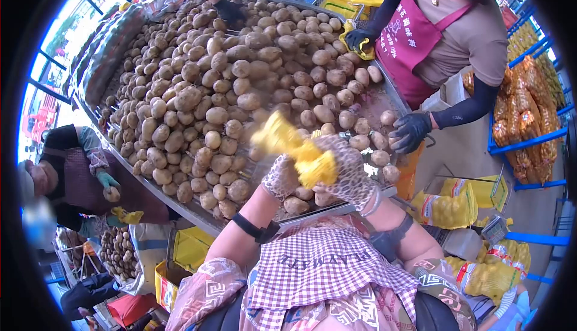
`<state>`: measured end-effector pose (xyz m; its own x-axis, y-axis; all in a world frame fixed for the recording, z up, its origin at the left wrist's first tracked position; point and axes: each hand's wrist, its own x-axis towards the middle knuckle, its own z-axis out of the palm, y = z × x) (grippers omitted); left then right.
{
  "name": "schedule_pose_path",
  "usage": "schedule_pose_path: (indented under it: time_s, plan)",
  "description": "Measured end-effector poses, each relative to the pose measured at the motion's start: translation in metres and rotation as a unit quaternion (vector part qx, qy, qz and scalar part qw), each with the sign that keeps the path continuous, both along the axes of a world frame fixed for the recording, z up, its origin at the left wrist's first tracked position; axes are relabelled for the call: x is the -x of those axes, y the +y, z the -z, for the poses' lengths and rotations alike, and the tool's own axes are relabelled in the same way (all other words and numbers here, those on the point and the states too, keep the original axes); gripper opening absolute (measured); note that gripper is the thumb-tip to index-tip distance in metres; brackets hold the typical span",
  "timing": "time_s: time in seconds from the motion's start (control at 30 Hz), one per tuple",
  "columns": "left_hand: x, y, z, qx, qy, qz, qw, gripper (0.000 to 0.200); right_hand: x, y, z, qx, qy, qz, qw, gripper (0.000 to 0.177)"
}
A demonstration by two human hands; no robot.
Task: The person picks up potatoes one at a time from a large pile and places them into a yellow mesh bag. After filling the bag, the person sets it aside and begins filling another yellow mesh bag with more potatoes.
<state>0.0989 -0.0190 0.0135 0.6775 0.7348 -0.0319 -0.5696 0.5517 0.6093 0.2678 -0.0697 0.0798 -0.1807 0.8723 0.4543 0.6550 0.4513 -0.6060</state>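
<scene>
Grip: left hand (280, 178), right hand (350, 172) holding yellow mesh (294, 148); potato heap (210, 112) crowding front; co-worker's dark glove (411, 133), filled bags (448, 208) rightward.

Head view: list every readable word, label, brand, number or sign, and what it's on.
"PLAYMATE": camera wearer's checked apron.
"调味": burgundy apron of the person across; its other characters are too unclear to quote.
Too small to read: labels on the filled yellow bags, and any print on the orange net sacks.
Yellow net in hand: motion-blurred, no readable text.
Numbers: none readable.
</scene>
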Motion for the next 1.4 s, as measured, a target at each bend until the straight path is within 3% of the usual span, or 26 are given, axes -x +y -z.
schedule_pose_path:
  time_s: [0.07, 0.13, 0.17, 0.2, 0.27, 0.3, 0.37, 0.4, 0.47, 0.53, 0.57, 0.6, 0.67, 0.73, 0.83, 0.87, 0.93, 1.0, 1.07, 1.1, 1.17, 1.2, 1.23, 1.27, 1.3, 1.4]
  plan:
    - [-0.002, -0.001, 0.017, 0.078, 0.011, -0.082, 0.994, 0.054, 0.002, 0.006, 0.022, -0.048, 0.074, 0.004, 0.996, 0.05]
    - [0.021, 0.003, -0.002, 0.21, -0.154, 0.071, 0.963, 0.052, -0.015, 0.028, 0.066, 0.273, 0.118, 0.144, 0.944, 0.046]
    - [0.026, -0.006, -0.017, 0.226, -0.114, 0.02, 0.967, 0.051, -0.011, 0.026, 0.039, 0.276, 0.258, 0.188, 0.907, 0.041]
    - [0.029, -0.007, -0.019, 0.226, -0.114, 0.013, 0.967, 0.051, -0.015, 0.027, 0.041, 0.248, 0.195, 0.207, 0.926, 0.04]
    - [0.034, -0.01, -0.017, 0.251, -0.041, -0.031, 0.967, 0.051, -0.003, 0.027, 0.042, 0.214, 0.243, 0.154, 0.934, 0.043]
    - [0.036, -0.01, -0.013, 0.223, -0.091, -0.016, 0.97, 0.054, 0.01, 0.021, 0.032, 0.179, 0.231, 0.086, 0.952, 0.047]
    - [0.035, -0.014, -0.016, 0.198, -0.088, -0.037, 0.976, 0.055, 0.048, 0.015, -0.001, 0.12, 0.231, -0.046, 0.964, 0.051]
    - [0.036, -0.017, -0.018, 0.176, -0.082, -0.055, 0.979, 0.057, 0.053, 0.011, 0.026, 0.048, 0.087, -0.055, 0.994, 0.06]
    - [0.046, -0.015, 0.002, 0.17, -0.082, -0.06, 0.98, 0.06, 0.057, 0.01, 0.035, 0.029, 0.141, -0.068, 0.987, 0.055]
    - [0.057, -0.022, -0.007, 0.298, 0.036, -0.044, 0.953, 0.055, 0.053, 0.031, 0.065, 0.267, 0.236, 0.004, 0.934, 0.048]
    - [0.062, -0.025, -0.01, 0.3, 0.035, -0.049, 0.952, 0.055, 0.037, 0.047, 0.101, 0.36, 0.156, 0.072, 0.917, 0.046]
    - [0.065, -0.027, -0.013, 0.263, 0.036, -0.058, 0.962, 0.049, 0.036, 0.047, 0.131, 0.325, 0.223, 0.21, 0.894, 0.037]
    - [0.067, -0.026, -0.022, 0.188, 0.03, -0.082, 0.978, 0.039, 0.042, 0.038, 0.084, 0.304, 0.399, 0.124, 0.856, 0.038]
    - [0.07, -0.026, -0.033, 0.251, -0.023, -0.082, 0.964, 0.039, 0.041, 0.033, 0.08, 0.314, 0.382, 0.114, 0.862, 0.042]
    - [0.078, -0.024, -0.019, 0.131, 0.107, -0.119, 0.978, 0.045, 0.044, 0.03, 0.074, 0.326, 0.377, 0.091, 0.862, 0.054]
    - [0.08, -0.023, -0.016, 0.134, 0.103, -0.121, 0.978, 0.045, 0.044, 0.031, 0.082, 0.329, 0.373, 0.09, 0.863, 0.054]
    - [0.081, -0.021, -0.012, -0.01, 0.111, -0.139, 0.984, 0.054, 0.044, 0.032, 0.104, 0.251, 0.314, 0.044, 0.915, 0.054]
    - [0.083, -0.022, -0.024, -0.021, 0.124, -0.149, 0.981, 0.06, 0.055, 0.024, 0.056, 0.292, 0.258, 0.068, 0.919, 0.055]
    - [0.086, -0.022, -0.032, -0.034, 0.127, -0.14, 0.981, 0.066, 0.063, 0.018, 0.047, 0.252, 0.331, 0.047, 0.908, 0.056]
    - [0.087, -0.023, -0.039, -0.032, 0.123, -0.139, 0.982, 0.066, 0.062, 0.018, 0.054, 0.234, 0.309, 0.047, 0.921, 0.057]
    - [0.09, -0.028, -0.051, -0.191, 0.256, -0.159, 0.934, 0.072, 0.067, 0.014, 0.053, 0.241, 0.317, 0.072, 0.915, 0.057]
    - [0.09, -0.029, -0.05, -0.191, 0.253, -0.159, 0.935, 0.072, 0.069, 0.012, 0.051, 0.247, 0.329, 0.096, 0.906, 0.057]
    - [0.092, -0.03, -0.049, -0.232, 0.326, -0.174, 0.9, 0.075, 0.069, 0.012, 0.04, 0.322, 0.346, 0.075, 0.878, 0.057]
    - [0.093, -0.031, -0.048, -0.271, 0.397, -0.188, 0.856, 0.08, 0.073, 0.009, 0.03, 0.322, 0.344, 0.076, 0.879, 0.057]
    - [0.095, -0.031, -0.047, -0.271, 0.396, -0.189, 0.857, 0.08, 0.079, 0.005, 0.021, 0.289, 0.334, 0.068, 0.895, 0.056]
    - [0.102, -0.025, -0.043, -0.073, 0.252, -0.076, 0.962, 0.073, 0.074, 0.002, 0.027, 0.204, 0.268, 0.052, 0.94, 0.052]
